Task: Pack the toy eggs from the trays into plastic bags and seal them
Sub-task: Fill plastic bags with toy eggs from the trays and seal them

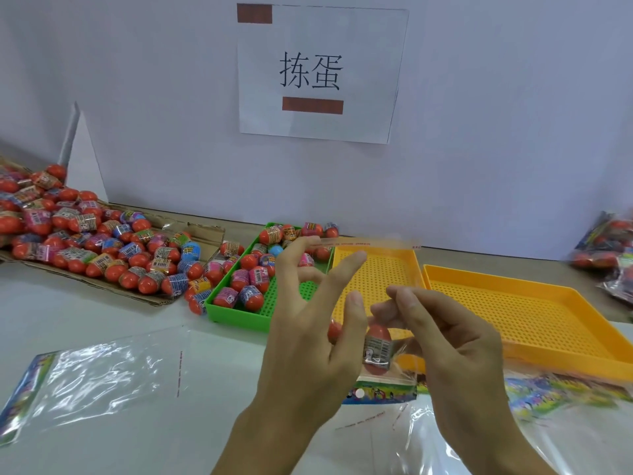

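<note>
I hold a clear plastic bag [380, 392] upright over the table between both hands, its printed header at the bottom and its open flap at the top. Orange toy eggs [376, 347] sit inside it. My left hand [308, 344] holds the bag's left side, thumb in front and fingers spread upward behind. My right hand [455, 341] pinches the bag's right side between thumb and forefinger. A green tray [239, 317] behind my left hand holds several wrapped eggs [250, 279].
Two empty yellow perforated trays [416, 265] [548, 320] lie right of the green one. A big heap of eggs [85, 241] covers cardboard at the left. An empty bag [102, 375] lies front left, more bags [513, 423] front right, filled bags [609, 255] far right.
</note>
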A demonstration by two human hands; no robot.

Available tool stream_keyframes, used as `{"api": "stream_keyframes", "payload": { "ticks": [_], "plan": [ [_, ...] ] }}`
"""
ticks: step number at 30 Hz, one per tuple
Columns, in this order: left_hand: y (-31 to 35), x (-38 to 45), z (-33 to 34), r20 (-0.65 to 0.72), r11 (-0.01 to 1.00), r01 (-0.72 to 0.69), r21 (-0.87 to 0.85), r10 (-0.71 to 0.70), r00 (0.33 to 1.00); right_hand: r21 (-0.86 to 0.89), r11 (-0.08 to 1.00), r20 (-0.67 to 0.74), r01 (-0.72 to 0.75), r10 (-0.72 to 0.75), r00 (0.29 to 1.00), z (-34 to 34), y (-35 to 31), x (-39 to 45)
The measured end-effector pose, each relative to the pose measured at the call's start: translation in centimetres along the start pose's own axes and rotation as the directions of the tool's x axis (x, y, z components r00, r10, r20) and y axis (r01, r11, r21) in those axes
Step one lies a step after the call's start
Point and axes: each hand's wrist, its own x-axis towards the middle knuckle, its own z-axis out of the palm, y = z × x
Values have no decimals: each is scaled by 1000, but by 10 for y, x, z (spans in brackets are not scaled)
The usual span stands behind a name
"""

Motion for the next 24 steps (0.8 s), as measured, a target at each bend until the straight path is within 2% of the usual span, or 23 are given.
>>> {"api": "stream_keyframes", "payload": {
  "ticks": [3,6,11,15,18,21,23,24],
  "plan": [
    [-1,1,0,-38,1000,10,5,-9,999,-17,1000,33,-1,1,999,3,1,-2],
    [-3,3,-3,-41,1000,20,24,-19,999,-41,997,81,-59,63,995,4,4,-2],
    [-6,3,-4,25,992,43,118,-46,999,-115,982,170,-152,170,971,7,0,15],
    [-10,5,-7,29,986,65,156,-70,997,-358,928,296,-102,217,930,20,-4,34],
    [-10,8,-10,-30,985,87,146,-83,996,-387,910,276,-151,270,922,28,-4,50],
    [-12,9,-12,-131,983,116,139,-98,986,-343,884,300,-317,423,855,37,-7,66],
    [-18,10,-13,-177,979,149,141,-123,977,-341,873,368,-349,466,805,45,-7,75],
    [-22,11,-14,-187,976,165,140,-138,973,-321,875,370,-363,469,802,49,-5,82]
  ]
}}
